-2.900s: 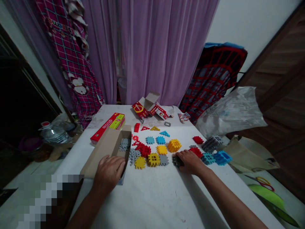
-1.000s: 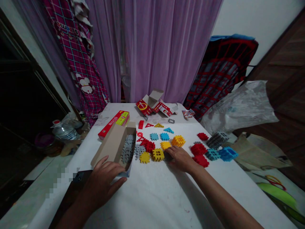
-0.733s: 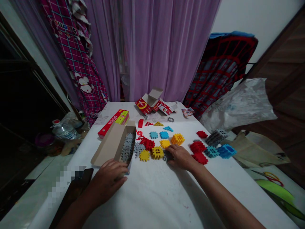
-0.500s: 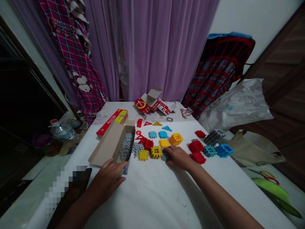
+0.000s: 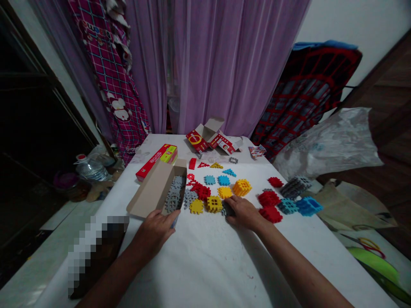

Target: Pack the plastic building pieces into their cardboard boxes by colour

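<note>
Purple sheer curtain [image 5: 231, 64] behind a long table with white cover [image 5: 199, 265], and on this table many plastic waffle blocks in several colours [image 5: 214, 204]. Toward the left side, one open box of brown cardboard [image 5: 154, 188], long axis pointing away from the body and a little to the right, with grey waffle blocks [image 5: 171, 203] standing in a row inside it. Left hand [image 5: 156, 235] at the near end of this box, fingers open and touching its corner, no grasp visible. Right hand [image 5: 243, 212] further to the right, fingers curved down over a dark grey waffle block [image 5: 227, 208], but whether clenched on it, impossible to tell. Box much nearer to left hand; between box and right hand, a yellow waffle block [image 5: 196, 206] and a small pile of grey blocks [image 5: 190, 198], directly in the way. Beyond right hand, red waffle blocks [image 5: 269, 198] and blue waffle blocks [image 5: 308, 206].
</note>
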The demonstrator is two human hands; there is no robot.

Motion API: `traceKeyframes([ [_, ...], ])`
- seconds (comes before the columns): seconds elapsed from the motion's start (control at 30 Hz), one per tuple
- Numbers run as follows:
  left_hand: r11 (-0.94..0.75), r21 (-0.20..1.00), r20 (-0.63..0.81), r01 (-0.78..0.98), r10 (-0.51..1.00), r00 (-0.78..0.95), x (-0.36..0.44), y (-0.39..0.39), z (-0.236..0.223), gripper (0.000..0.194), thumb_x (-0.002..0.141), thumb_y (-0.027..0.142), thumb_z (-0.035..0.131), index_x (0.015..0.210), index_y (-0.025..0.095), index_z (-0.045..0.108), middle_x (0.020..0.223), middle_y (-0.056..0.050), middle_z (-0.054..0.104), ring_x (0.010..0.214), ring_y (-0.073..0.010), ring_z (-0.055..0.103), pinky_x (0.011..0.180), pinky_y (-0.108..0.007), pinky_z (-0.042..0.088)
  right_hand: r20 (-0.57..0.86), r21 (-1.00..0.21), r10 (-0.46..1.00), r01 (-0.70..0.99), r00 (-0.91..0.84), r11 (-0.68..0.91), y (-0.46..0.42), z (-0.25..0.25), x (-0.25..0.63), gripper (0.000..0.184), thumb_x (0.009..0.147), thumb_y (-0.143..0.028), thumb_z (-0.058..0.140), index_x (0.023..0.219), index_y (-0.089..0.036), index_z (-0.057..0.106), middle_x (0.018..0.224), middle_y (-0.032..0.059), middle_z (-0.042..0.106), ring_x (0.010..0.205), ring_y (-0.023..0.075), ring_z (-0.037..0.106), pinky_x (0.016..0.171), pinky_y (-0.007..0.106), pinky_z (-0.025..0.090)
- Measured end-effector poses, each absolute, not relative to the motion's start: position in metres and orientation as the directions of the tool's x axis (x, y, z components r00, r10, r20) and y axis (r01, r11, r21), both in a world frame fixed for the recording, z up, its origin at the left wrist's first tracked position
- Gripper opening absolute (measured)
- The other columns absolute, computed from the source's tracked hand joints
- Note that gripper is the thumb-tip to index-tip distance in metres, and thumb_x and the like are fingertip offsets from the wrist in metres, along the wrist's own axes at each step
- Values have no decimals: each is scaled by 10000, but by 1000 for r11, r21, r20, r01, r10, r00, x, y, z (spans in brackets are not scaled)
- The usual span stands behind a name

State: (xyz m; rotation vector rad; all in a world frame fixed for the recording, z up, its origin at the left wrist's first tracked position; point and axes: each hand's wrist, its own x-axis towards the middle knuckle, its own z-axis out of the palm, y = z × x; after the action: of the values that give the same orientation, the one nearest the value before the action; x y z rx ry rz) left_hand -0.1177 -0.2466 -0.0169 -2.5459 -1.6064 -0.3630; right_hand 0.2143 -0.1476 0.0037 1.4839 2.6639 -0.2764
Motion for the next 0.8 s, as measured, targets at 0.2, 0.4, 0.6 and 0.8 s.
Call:
traceKeyframes([
  [0.2,-458,49,288,888,858,426,-119,-248,-19,489,848,147,603,1317,229,493,884,-17,705,836,-178,658,1004,-411,425,-163,-126,839,855,-519,504,-151,2,213,587,733,-300,601,1292,-129,558,1230,165,594,1099,277,564,933,359,421],
  [0.4,-432,78,228,899,885,405,-115,-253,2,528,816,183,671,1314,233,504,1003,-39,697,979,-216,631,1034,-423,399,-191,-92,863,884,-467,458,-153,1,212,595,742,-324,610,1301,-131,546,1181,176,626,1058,283,590,910,362,428],
  [0.6,-365,105,161,925,924,346,-110,-262,29,341,871,179,589,1209,226,587,1078,-62,689,1020,-217,614,947,-378,435,-241,-109,885,917,-398,382,-159,4,226,570,782,-351,578,1305,-128,543,1207,187,620,1052,296,613,853,369,460],
  [0.8,-289,156,36,945,957,287,-110,-269,42,258,904,128,481,1041,236,671,1006,-46,676,948,-202,598,839,-356,448,-142,-172,910,915,-390,365,-158,34,235,527,808,-363,576,1298,-171,548,1175,151,655,1001,262,633,826,345,466],
])
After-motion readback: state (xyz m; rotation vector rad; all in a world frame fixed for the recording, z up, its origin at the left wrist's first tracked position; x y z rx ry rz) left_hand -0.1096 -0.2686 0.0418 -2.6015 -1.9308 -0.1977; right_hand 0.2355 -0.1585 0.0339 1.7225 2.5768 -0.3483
